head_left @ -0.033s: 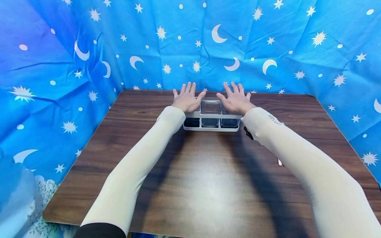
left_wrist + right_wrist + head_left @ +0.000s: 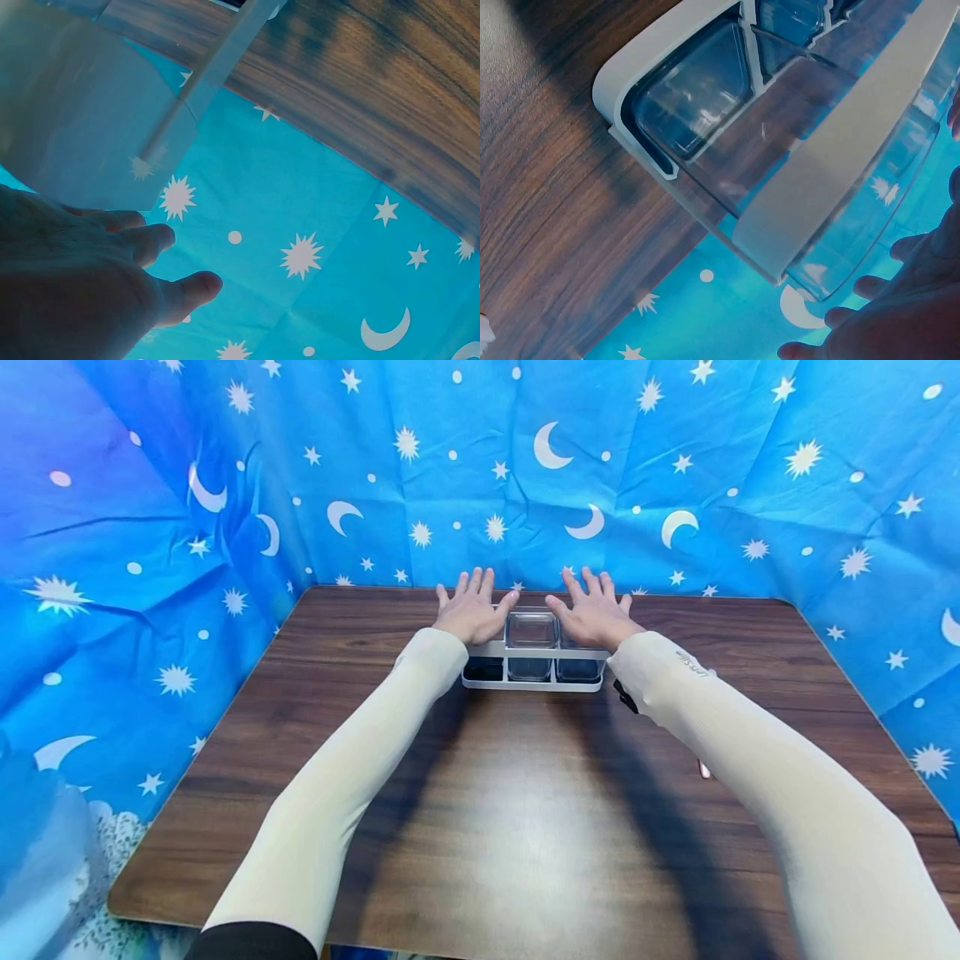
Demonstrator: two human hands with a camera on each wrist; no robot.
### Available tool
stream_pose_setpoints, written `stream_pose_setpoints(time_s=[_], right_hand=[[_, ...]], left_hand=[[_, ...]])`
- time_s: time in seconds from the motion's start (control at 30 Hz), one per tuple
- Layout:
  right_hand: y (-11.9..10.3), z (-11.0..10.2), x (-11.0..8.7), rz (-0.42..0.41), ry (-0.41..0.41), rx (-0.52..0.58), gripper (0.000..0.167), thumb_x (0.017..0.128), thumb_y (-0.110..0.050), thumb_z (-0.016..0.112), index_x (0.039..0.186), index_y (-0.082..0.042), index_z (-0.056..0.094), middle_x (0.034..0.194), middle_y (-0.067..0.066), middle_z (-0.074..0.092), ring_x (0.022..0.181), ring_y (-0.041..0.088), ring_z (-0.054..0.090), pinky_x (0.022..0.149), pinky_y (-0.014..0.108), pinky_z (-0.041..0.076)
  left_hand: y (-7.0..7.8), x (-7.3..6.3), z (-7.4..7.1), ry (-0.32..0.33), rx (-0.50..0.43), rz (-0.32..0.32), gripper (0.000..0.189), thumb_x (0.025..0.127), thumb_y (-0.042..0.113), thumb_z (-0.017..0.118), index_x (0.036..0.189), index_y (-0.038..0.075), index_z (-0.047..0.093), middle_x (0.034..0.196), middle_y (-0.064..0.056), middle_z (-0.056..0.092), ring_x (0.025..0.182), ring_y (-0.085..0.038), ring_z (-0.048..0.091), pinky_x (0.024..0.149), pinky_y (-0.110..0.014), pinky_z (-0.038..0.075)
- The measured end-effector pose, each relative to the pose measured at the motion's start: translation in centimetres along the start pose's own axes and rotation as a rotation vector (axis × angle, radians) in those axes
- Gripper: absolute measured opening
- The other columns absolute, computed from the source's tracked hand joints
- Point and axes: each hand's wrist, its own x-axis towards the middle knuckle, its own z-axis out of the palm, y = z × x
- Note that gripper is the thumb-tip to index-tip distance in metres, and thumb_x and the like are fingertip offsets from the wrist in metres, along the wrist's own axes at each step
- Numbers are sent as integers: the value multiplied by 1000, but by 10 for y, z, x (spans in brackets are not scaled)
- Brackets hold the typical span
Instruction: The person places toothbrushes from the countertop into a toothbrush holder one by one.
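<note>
A two-tier white rack [image 2: 532,687] stands near the table's far edge, holding clear square containers. One clear container [image 2: 532,631] shows in the middle of its upper tier, between the hands. Below it, several more containers sit in the lower tier, such as the middle one [image 2: 529,669]. Over the rack's upper left side lies the left hand [image 2: 474,612], fingers straight and spread. The right hand [image 2: 596,614] mirrors it at the upper right. In the right wrist view, its fingers [image 2: 870,286] point toward the rack's clear upper container [image 2: 889,187]; neither hand grips anything.
The rack is on a brown wooden table [image 2: 525,793]. A small black item [image 2: 625,696] and a pinkish object [image 2: 704,769] are partly hidden by the right sleeve. A blue star-and-moon curtain [image 2: 480,468] hangs behind the far edge.
</note>
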Motion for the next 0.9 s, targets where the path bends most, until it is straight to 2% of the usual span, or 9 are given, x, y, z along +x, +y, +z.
stream_pose_setpoints(time_s=[0.37,0.5,0.67,0.77,0.9], right_hand=[[5,1,6,14,-14,28,74,97,-59,21,153,-15,2,156,18,-4,138,42,-10,101,67,-4],[11,2,4,14,-31,78,73,98,-56,25,153,-14,3,156,18,-1,139,42,-6,102,67,-2],[18,-2,-2,-6,-32,149,73,98,-56,22,153,-13,0,156,19,-1,140,40,-7,101,67,-3],[24,-7,-6,-15,-24,163,73,99,-57,20,153,-12,0,155,19,-2,140,39,-7,101,67,-3],[40,-12,-11,-14,-20,171,72,99,-56,21,153,-10,2,155,20,-1,139,42,-6,100,69,-3]], left_hand=[[-3,8,-2,-4,8,6,80,91,68,6,152,16,-4,157,-8,-4,141,-25,-8,105,-57,-9],[-5,9,0,-16,6,4,80,92,68,8,152,17,-5,157,-10,-4,141,-25,-8,105,-58,-11],[-12,13,5,-16,-6,8,80,92,68,9,152,18,-6,157,-11,-2,142,-25,-6,105,-57,-12],[-19,15,8,12,-7,32,81,91,69,9,153,18,-3,157,-9,1,142,-25,-4,105,-56,-11],[-29,16,13,65,-20,105,79,93,67,10,153,16,5,157,-6,9,142,-23,4,108,-53,-8]])
